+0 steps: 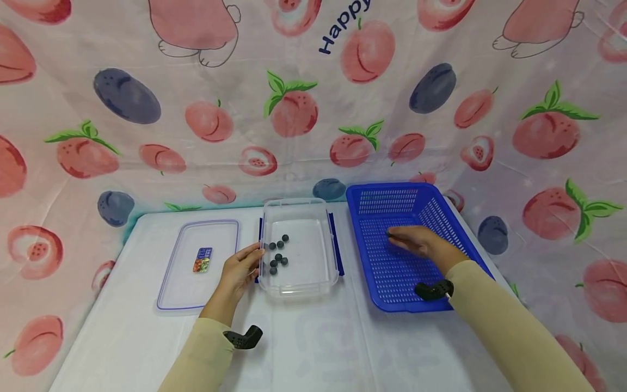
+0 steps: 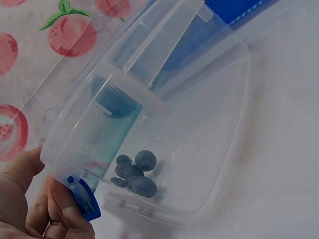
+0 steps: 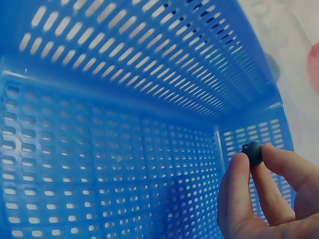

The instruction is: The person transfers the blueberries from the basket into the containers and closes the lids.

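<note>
My right hand (image 1: 413,240) is over the blue plastic basket (image 1: 360,256). Between thumb and fingertips it pinches one blueberry (image 3: 253,153), dark and round with a small crown. A clear plastic container (image 1: 313,291) stands left of the basket, a blue clip flap on each long side. Inside it several blueberries (image 1: 278,257) lie loose near its left wall. My left hand (image 1: 238,272) grips that left side, with the thumb by the rim and the fingers curled near the blue clip (image 2: 85,199).
A clear lid (image 1: 176,294) with a purplish edge lies on the table at the left, with a small colourful label (image 1: 202,260) on it. White cloth (image 1: 303,348) covers the table. Behind hangs a fruit-printed curtain (image 1: 294,158).
</note>
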`<state>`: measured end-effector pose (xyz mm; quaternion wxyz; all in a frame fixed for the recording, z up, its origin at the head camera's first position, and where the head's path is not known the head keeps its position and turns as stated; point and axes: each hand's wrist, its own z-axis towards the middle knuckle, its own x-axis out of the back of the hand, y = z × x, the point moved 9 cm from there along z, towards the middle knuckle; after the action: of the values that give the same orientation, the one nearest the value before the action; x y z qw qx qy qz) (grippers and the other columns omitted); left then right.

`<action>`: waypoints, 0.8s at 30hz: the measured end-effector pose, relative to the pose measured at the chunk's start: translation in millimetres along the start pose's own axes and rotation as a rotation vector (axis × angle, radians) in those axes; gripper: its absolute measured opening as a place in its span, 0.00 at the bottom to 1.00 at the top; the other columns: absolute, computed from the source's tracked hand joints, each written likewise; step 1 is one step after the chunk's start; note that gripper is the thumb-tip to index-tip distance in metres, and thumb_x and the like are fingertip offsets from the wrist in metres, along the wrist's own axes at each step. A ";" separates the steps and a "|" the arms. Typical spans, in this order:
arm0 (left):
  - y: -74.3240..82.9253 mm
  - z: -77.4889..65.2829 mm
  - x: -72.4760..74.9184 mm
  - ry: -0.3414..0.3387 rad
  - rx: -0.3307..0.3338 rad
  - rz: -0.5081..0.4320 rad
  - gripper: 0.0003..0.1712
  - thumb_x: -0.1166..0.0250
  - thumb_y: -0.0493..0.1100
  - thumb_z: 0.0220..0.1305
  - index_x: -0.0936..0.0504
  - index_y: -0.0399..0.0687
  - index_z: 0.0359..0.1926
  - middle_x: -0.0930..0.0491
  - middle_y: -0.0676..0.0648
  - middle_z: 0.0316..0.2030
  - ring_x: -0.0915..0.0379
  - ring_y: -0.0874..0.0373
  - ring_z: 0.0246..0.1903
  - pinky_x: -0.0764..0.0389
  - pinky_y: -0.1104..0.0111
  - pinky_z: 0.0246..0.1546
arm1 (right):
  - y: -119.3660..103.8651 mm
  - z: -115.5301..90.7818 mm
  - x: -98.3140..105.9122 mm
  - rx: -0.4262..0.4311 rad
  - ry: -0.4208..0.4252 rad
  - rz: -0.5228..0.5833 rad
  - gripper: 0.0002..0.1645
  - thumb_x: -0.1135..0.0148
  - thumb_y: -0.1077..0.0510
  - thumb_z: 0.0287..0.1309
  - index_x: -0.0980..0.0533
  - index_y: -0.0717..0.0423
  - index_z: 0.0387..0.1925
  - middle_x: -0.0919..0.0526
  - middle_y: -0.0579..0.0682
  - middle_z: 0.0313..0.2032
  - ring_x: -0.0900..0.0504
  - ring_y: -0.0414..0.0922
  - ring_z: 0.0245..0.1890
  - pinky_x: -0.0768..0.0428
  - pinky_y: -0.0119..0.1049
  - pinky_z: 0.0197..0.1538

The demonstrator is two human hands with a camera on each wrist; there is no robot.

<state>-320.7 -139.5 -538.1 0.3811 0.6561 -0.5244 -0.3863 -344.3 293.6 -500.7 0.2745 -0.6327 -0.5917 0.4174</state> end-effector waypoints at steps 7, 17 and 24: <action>-1.3 -1.3 -0.3 0.004 0.007 -0.001 0.27 0.31 0.43 0.63 0.23 0.45 0.64 0.21 0.60 0.31 0.28 0.66 0.31 0.23 0.79 0.29 | -4.3 -6.5 -6.9 0.007 -0.043 0.070 0.18 0.50 0.68 0.70 0.16 0.55 0.30 0.15 0.47 0.35 0.15 0.39 0.38 0.19 0.32 0.54; -1.2 -1.9 -2.1 -0.001 -0.001 -0.007 0.27 0.33 0.42 0.65 0.25 0.44 0.64 0.22 0.61 0.28 0.29 0.68 0.28 0.23 0.79 0.29 | -9.5 -12.3 -17.8 0.047 -0.097 0.097 0.18 0.50 0.67 0.71 0.16 0.54 0.32 0.15 0.47 0.38 0.16 0.39 0.41 0.23 0.33 0.59; -1.9 -1.8 -2.4 0.000 -0.004 -0.006 0.27 0.33 0.42 0.64 0.24 0.44 0.64 0.21 0.60 0.28 0.29 0.68 0.29 0.23 0.79 0.29 | -16.6 -17.3 -29.4 0.099 -0.104 0.043 0.17 0.48 0.69 0.69 0.15 0.53 0.31 0.15 0.47 0.37 0.16 0.40 0.41 0.22 0.34 0.58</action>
<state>-318.6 -136.6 -538.8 0.3811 0.6570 -0.5217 -0.3884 -336.7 269.9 -472.1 0.2654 -0.6083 -0.5700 0.4843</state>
